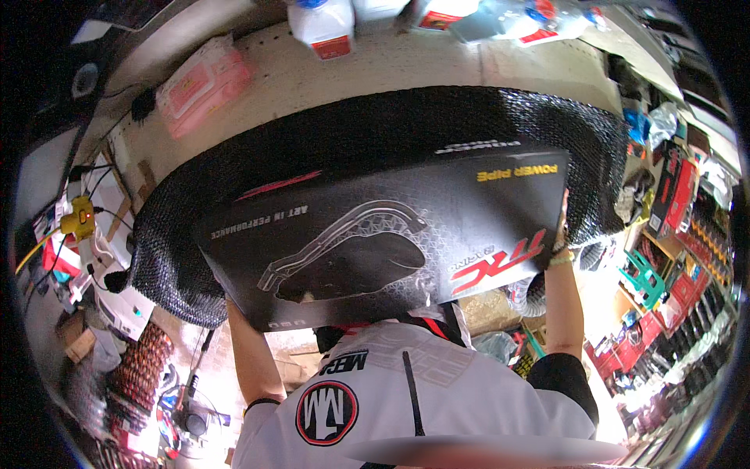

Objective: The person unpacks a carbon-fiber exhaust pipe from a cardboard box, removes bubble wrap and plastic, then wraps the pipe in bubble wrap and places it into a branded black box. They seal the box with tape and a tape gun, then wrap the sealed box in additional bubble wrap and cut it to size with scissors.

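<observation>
A long black cardboard box (pixel 367 270), printed with a curved exhaust pipe and red and yellow lettering, is held in front of my chest, over a sheet of black bubble wrap (pixel 375 117). At its right end, my right hand (pixel 563 234) grips the edge, with only part of the hand showing. My left forearm runs up to the box's lower left corner and passes behind it. The box hides the fingers of my left hand, which supports that end. The bubble wrap spreads out beyond the box on the far, left and right sides.
The bubble wrap lies on a pale worktop (pixel 289 74). Along its far edge stand white bottles (pixel 324 27); a pink plastic pack (pixel 203 86) is at the far left. A yellow power socket (pixel 78 219) with cables hangs left. Shelves right hold several coil springs and a green tool case (pixel 642 280).
</observation>
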Available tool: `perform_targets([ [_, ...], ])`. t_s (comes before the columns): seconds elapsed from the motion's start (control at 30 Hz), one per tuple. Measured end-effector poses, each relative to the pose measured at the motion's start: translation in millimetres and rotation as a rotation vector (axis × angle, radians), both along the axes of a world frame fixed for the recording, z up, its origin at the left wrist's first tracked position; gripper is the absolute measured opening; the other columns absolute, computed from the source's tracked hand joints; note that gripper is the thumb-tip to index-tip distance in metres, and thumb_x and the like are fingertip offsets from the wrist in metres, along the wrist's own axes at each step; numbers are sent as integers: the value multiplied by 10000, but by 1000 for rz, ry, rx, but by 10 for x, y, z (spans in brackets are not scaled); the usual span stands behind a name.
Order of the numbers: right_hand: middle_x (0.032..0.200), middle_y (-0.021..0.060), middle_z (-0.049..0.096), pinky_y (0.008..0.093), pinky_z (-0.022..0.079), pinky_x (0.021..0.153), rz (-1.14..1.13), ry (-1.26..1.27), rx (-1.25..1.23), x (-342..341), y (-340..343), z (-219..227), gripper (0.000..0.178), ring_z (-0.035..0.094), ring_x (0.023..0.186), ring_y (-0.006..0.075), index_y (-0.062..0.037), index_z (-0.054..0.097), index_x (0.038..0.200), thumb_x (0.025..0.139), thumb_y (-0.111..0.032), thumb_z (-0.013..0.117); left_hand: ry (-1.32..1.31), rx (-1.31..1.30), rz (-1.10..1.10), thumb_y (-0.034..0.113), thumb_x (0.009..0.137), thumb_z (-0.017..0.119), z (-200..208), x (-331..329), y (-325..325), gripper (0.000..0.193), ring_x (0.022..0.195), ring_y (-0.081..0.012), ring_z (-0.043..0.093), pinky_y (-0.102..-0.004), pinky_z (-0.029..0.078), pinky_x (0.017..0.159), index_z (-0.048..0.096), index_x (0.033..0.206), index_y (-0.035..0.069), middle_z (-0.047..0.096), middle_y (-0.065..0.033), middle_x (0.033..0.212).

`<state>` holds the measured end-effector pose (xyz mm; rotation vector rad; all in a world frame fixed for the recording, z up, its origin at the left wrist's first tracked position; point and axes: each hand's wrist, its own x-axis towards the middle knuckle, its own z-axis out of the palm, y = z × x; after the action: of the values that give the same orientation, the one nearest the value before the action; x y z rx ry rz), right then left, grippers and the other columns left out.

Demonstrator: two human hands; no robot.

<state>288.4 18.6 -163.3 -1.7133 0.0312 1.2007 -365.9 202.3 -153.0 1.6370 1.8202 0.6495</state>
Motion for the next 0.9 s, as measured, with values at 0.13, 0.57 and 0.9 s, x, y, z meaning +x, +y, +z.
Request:
perform_targets([
  [0.13, 1348, 77, 492, 330, 390, 1013, -4, 42, -60, -309, 277, 227, 637, 492, 1177, 202, -56, 414, 1387, 975, -537, 355, -3, 42, -17, 208, 961, 471, -35, -67, 27, 372, 1148, -259, 539, -386, 482, 941, 553, 1239, -25, 555, -143, 1249],
  [0.57, 1283, 280, 508, 412, 363, 1020, 128, -1734, -822, 1744, -551, 584, 914, 486, 1204, 357, 68, 375, 1344, 777, -605, 619, -456, 772, 652, 143, 958, 467, 1128, 386, -231, 321, 1138, -248, 545, -363, 496, 929, 587, 1197, -35, 573, -144, 1208],
  [0.9, 1028, 153, 669, 330, 481, 821, 501, -397, -2, 2494, -872, 1650, 494, 634, 925, 200, 17, 627, 1099, 906, -433, 560, -346, 118, -597, 102, 622, 849, 2061, 5623, -2078, 579, 908, -182, 555, -316, 506, 766, 533, 1101, 27, 520, -105, 1165],
])
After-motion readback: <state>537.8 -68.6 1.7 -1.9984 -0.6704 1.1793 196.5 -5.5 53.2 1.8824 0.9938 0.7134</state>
